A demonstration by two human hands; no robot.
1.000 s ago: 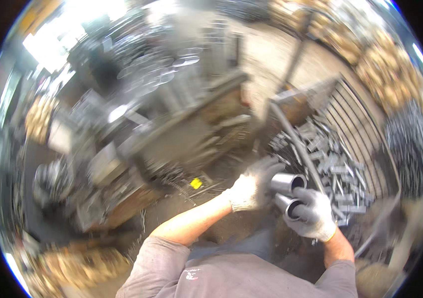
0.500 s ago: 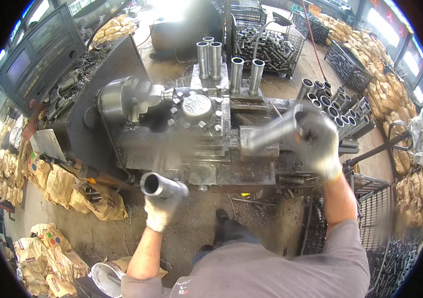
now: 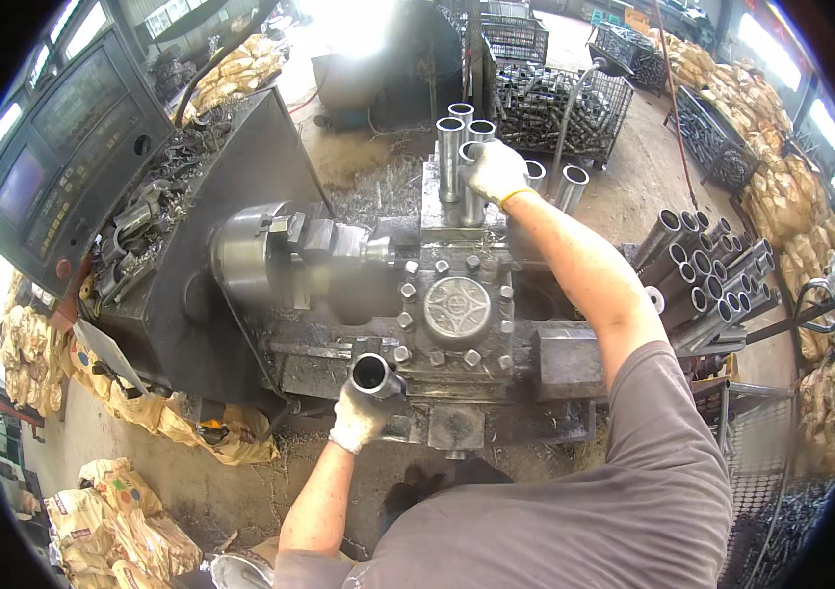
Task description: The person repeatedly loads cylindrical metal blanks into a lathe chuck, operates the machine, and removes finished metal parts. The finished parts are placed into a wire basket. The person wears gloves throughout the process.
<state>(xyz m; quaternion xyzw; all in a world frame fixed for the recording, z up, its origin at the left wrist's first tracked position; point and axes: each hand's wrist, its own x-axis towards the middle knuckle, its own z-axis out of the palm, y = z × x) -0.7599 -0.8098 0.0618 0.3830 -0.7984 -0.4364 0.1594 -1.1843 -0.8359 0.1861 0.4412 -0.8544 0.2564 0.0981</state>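
My left hand [image 3: 357, 420], in a pale work glove, is closed around a short metal tube [image 3: 390, 384] in front of the lathe carriage. The tube's open end faces up. My right hand [image 3: 498, 173], gloved too, reaches across the machine and grips the upper part of another metal tube [image 3: 471, 208]. That one is upright on a flat block at the rear, beside several standing tubes [image 3: 449, 162]. Part of its rim is hidden by my fingers. Just right of this hand, two more tubes [image 3: 572, 188] stand upright. Between my hands sits the square tool post [image 3: 457, 309] with bolts around it.
The lathe chuck [image 3: 246, 260] is left of the tool post, near a control panel [image 3: 54, 147]. Many tubes lie stacked [image 3: 697, 270] at the right. Wire crates [image 3: 570, 113] of metal parts stand behind. Brown sacks [image 3: 123, 520] lie on the floor at the lower left.
My right hand has carried its tube from the right side to the upright group at the rear. My left hand still holds its tube, now nearer the tool post. The view has shifted.
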